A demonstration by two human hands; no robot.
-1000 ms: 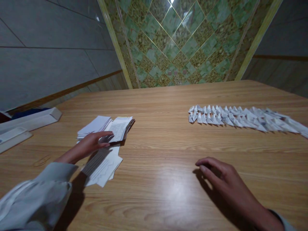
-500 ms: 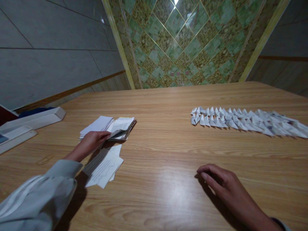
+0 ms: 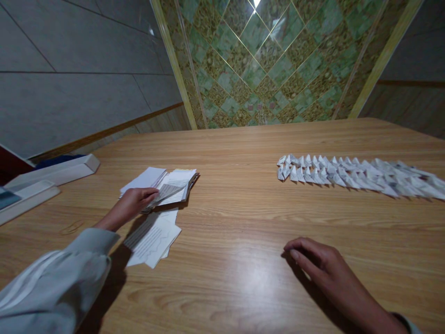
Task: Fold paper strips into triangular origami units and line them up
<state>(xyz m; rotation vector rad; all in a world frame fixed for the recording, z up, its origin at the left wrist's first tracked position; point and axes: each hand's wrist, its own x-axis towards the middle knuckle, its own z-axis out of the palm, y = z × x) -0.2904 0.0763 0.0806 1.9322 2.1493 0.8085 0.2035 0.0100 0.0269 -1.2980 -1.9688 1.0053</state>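
At the left, my left hand (image 3: 137, 202) pinches the left end of a printed paper sheet (image 3: 168, 192), lifted over a paper stack (image 3: 184, 178). A white paper pile (image 3: 144, 178) lies just behind that hand. Nearer to me, several loose printed sheets (image 3: 153, 241) overlap on the table. My right hand (image 3: 314, 262) rests at the right on the wood, its fingers curled and the thumb near the index finger, with nothing seen in it.
Two rows of small folded paper pieces (image 3: 347, 171) run along the right of the wooden table (image 3: 236, 208). White open boxes (image 3: 55, 171) stand at the far left. A rubber band (image 3: 72, 227) lies near my left sleeve. A tiled wall (image 3: 260, 60) rises behind.
The sheet in my left hand now lies flatter over the stack, with its printed face showing. My right hand has hardly moved. The view has shifted slightly.
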